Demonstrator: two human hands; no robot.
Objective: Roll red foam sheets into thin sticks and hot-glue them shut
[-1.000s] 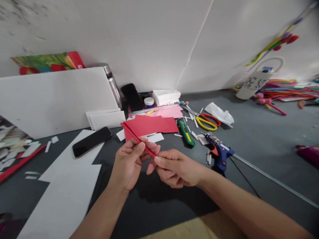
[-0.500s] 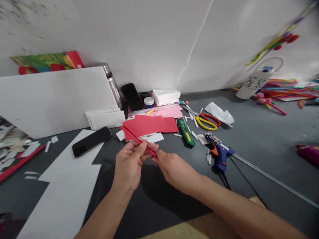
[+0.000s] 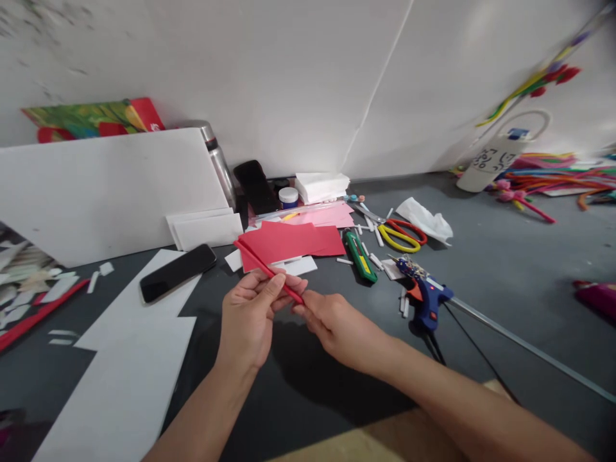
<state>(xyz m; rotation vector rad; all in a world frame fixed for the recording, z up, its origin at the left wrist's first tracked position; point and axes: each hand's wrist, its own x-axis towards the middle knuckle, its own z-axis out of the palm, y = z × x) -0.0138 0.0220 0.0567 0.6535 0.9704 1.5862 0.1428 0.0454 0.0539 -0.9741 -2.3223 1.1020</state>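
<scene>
White walls meet in a corner behind a dark grey desk (image 3: 505, 256) strewn with craft materials. Centre: the left hand (image 3: 248, 321) and right hand (image 3: 337, 324) share a thin red paper roll (image 3: 267, 269), held above the desk and slanting up and away to the left. The left hand's thumb and fingers are closed around its middle, steadying it; the right hand's fingertips pinch its near end, a grip suited to keeping the roll tight. Just beyond the roll lie red paper sheets (image 3: 293, 240), with pink paper (image 3: 327, 217) behind them, all within reach. To the right, grouped beside the sheets, are a green utility knife (image 3: 360, 256), scissors with red and yellow handles (image 3: 402, 234) and a blue hot glue gun (image 3: 426, 296) with its cord trailing towards the viewer. To the left, a black phone (image 3: 177, 273) rests on white foam board offcuts (image 3: 129, 359); a larger white board (image 3: 106, 192) leans against the wall, a steel bottle (image 3: 219, 163) behind it. Far right: coloured pipe cleaners (image 3: 553, 176).
</scene>
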